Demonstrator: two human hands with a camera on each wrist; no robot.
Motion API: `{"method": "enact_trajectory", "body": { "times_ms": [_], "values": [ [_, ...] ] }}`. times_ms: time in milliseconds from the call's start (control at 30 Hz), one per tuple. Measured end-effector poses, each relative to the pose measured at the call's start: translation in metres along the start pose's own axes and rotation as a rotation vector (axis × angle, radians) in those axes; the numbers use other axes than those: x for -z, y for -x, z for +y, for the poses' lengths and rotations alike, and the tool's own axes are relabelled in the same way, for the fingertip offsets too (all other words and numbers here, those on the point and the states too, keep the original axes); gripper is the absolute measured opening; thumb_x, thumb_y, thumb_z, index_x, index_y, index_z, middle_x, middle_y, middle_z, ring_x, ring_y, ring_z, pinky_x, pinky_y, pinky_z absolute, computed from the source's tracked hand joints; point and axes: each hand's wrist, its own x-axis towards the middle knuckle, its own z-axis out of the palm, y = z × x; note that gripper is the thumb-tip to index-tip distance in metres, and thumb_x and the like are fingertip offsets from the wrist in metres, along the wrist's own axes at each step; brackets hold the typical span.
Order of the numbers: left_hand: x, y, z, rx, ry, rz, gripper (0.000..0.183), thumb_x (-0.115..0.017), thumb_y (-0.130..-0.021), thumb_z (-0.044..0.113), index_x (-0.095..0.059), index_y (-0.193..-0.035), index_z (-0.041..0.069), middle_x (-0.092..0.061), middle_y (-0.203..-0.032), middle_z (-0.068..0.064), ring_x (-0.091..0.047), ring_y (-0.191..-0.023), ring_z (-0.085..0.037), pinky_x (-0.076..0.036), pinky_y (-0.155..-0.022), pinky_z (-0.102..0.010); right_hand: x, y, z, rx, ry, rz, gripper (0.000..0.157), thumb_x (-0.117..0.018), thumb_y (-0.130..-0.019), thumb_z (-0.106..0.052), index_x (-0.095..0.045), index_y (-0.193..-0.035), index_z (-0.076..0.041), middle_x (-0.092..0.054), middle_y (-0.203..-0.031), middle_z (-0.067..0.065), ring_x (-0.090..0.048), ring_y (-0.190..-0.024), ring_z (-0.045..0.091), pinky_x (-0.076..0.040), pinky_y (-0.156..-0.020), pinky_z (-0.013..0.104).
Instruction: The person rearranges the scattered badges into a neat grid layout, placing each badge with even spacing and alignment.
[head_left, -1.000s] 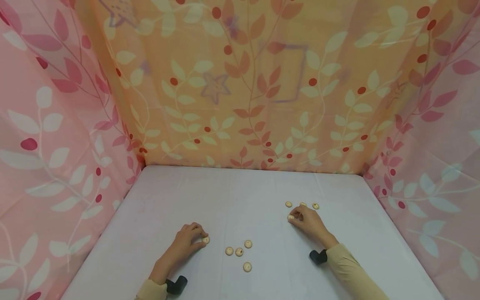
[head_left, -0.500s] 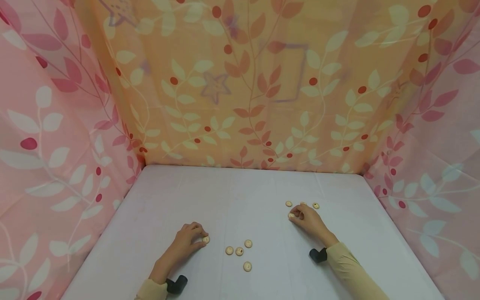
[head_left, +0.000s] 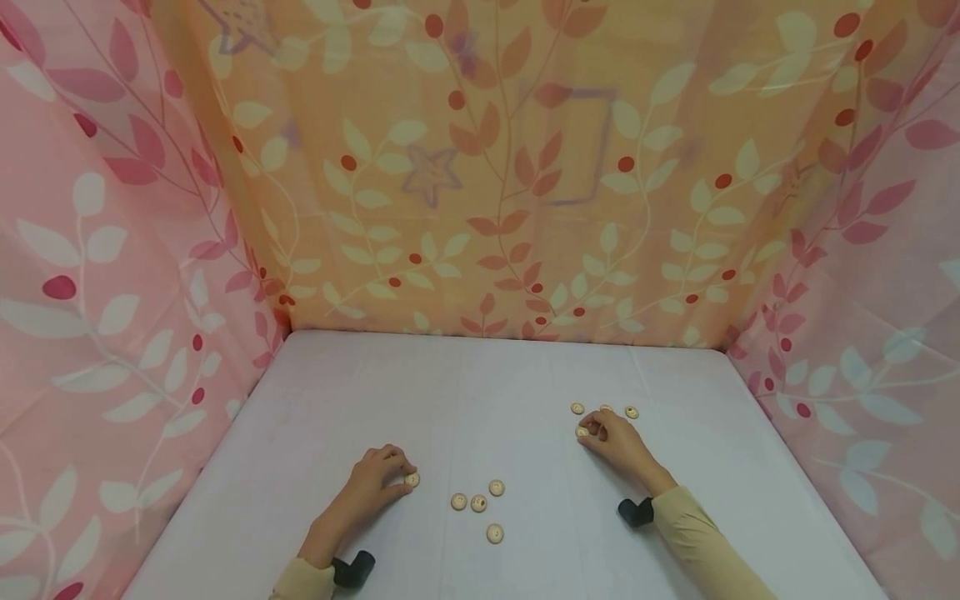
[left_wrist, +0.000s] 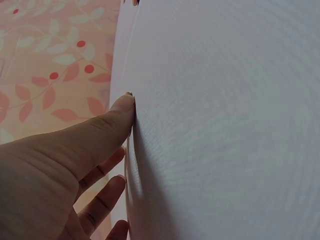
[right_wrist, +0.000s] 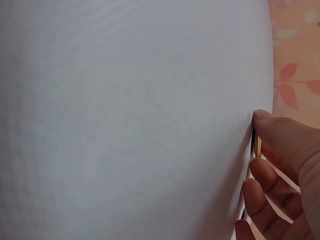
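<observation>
My left hand [head_left: 377, 477] is low on the white table, left of the middle. Between its thumb and fingertips it pinches a pale wooden button [head_left: 412, 479] lying at the table surface. Farther back on the right, my right hand [head_left: 617, 439] pinches another wooden button [head_left: 582, 432] by its edge. That button's thin side [right_wrist: 258, 146] shows in the right wrist view. Just beyond the right hand lie a button [head_left: 577, 408], a partly hidden one [head_left: 606, 408] and one with a dark spot [head_left: 632, 412]. The left wrist view shows the thumb [left_wrist: 112, 120] against the cloth; its button is hidden.
Between the hands lies a loose group of several wooden buttons [head_left: 478, 503], one of them [head_left: 495, 533] nearer the front. The white table [head_left: 360, 392] is bounded by patterned curtains [head_left: 495, 250] behind and on both sides. Black wrist devices [head_left: 354, 570] are on both wrists.
</observation>
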Motion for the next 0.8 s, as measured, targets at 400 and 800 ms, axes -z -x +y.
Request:
{"method": "enact_trajectory", "body": {
  "times_ms": [400, 800],
  "values": [
    [0.001, 0.001, 0.0, -0.015, 0.0, 0.009, 0.019, -0.075, -0.076, 0.019, -0.067, -0.093, 0.02, -0.056, -0.102, 0.007, -0.049, -0.099, -0.021, -0.038, -0.083, -0.047, -0.002, 0.003, -0.002, 0.016, 0.04, 0.023, 0.024, -0.075, -0.078, -0.021, -0.065, -0.098, -0.013, -0.053, -0.076, -0.007, -0.043, -0.063, 0.005, -0.035, -0.055, 0.022],
    [0.001, 0.001, 0.0, -0.022, -0.016, 0.003, 0.02, -0.075, -0.075, 0.02, -0.066, -0.093, 0.019, -0.056, -0.102, 0.006, -0.049, -0.098, -0.021, -0.038, -0.081, -0.045, -0.005, 0.012, -0.013, 0.038, 0.093, 0.028, 0.026, -0.077, -0.075, -0.022, -0.065, -0.097, -0.015, -0.056, -0.078, -0.008, -0.045, -0.065, 0.004, -0.038, -0.059, 0.022]
  ]
}}
